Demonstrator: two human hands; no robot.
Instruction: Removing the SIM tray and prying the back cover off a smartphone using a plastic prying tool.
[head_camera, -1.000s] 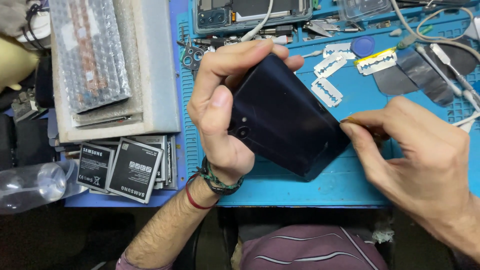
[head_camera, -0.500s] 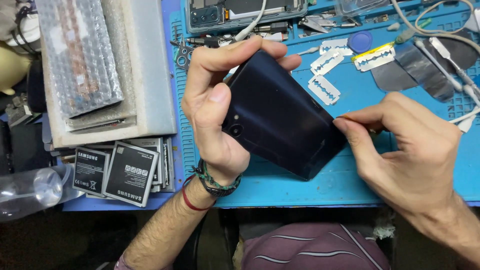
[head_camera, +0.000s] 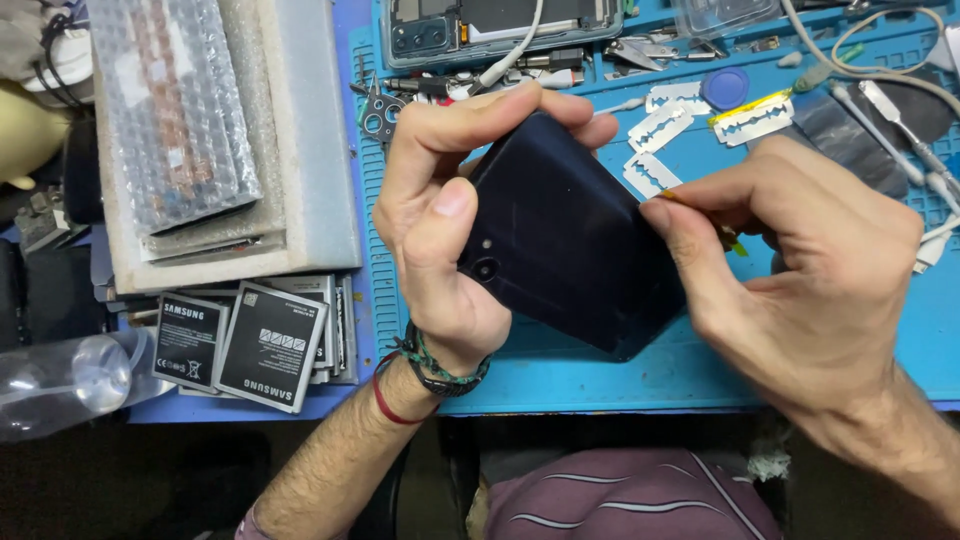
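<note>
My left hand (head_camera: 440, 230) grips the dark phone (head_camera: 570, 240); right fingers (head_camera: 690, 250) pinch a thin pick (head_camera: 728, 240) at its edge, which could slip and gouge.

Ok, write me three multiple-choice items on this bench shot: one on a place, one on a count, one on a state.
1. Where do the loose phone batteries lie?
A. on the left hand's side, at the blue mat's near corner
B. on the dark phone
C. under the right hand

2. How many wristbands are on the left wrist?
A. none
B. two
C. five

3. How is the dark phone held?
A. flat on the blue mat, untouched
B. back facing up, gripped in the left hand
C. screen up, lit

Answers: 1 A, they sit stacked below the foam tray. 2 B, a dark braided band and a red cord. 3 B, camera lenses show; the right hand works its edge.
</note>
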